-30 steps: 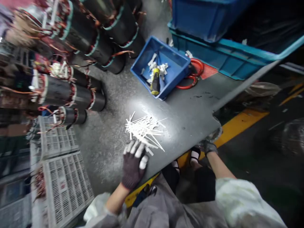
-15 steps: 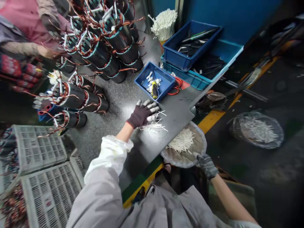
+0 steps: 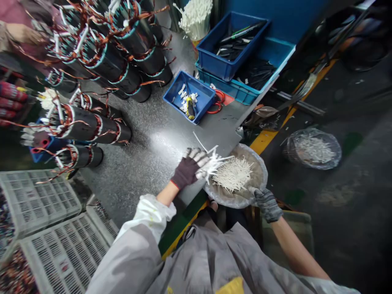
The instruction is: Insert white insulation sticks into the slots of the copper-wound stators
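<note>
My left hand [image 3: 190,166], in a dark glove with whitish fingers, lies flat near the table's edge with its fingers stretched out. Its fingertips push against a loose bunch of thin white strips [image 3: 214,163], some of which hang over the edge. Just below that edge is a round basin [image 3: 261,166] with a pale cloudy lining, holding a heap of similar strips [image 3: 234,174]. In a grey glove, my right hand [image 3: 268,205] grips the basin's near right rim; its fingers are partly hidden.
A small blue bin [image 3: 204,107] with white pieces and a yellow-black tool [image 3: 190,108] stands on the table. Behind it are stacked blue crates [image 3: 211,61]. Copper-wound cylinders [image 3: 107,128] crowd the left, by a co-worker's arm [image 3: 23,34]. A plastic-lined container [image 3: 314,149] stands on the floor.
My left hand has slid the white strips across the tabletop to the edge beside the basin. My right hand keeps its hold on the rim. The camera view has shifted slightly.
</note>
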Tool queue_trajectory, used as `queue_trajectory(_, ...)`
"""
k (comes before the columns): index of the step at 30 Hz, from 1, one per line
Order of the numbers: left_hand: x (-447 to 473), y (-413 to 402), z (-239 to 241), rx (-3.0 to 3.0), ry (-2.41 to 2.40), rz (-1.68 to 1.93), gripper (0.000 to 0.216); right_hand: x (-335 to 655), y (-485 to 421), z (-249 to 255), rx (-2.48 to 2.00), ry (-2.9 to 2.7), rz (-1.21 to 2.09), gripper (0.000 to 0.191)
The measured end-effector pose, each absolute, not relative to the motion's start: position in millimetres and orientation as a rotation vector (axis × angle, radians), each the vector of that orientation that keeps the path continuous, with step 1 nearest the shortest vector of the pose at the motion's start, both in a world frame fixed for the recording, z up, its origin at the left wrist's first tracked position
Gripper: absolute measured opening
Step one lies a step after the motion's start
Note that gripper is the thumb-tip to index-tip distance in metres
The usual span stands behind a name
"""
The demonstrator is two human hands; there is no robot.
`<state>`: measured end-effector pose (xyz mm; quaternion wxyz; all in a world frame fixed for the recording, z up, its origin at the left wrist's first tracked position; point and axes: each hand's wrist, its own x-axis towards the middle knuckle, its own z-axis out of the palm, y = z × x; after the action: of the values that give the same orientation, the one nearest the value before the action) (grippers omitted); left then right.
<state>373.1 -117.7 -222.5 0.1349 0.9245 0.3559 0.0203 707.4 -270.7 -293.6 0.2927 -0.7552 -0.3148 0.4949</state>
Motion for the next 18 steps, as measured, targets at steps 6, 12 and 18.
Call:
queue_trajectory(6, 505.1, -154.9, -202.2, 2.751, 0.756, 0.242, 0.063, 737.2, -280.0, -271.6, -2.128, -0.810, 1.242, 0.028)
queue_trajectory(12, 461.8, -104.0, -203.4, 2.433, 1.642, 0.334, 0.068, 747.4, -278.7, -271.4, -2.164, -0.670, 1.243, 0.028)
queue_trajectory(18, 473.1, -136.3, -207.9, 2.601, 1.162, 0.146, 0.073, 739.5, -266.7, -287.0, -2.073, -0.514, 1.316, 0.032)
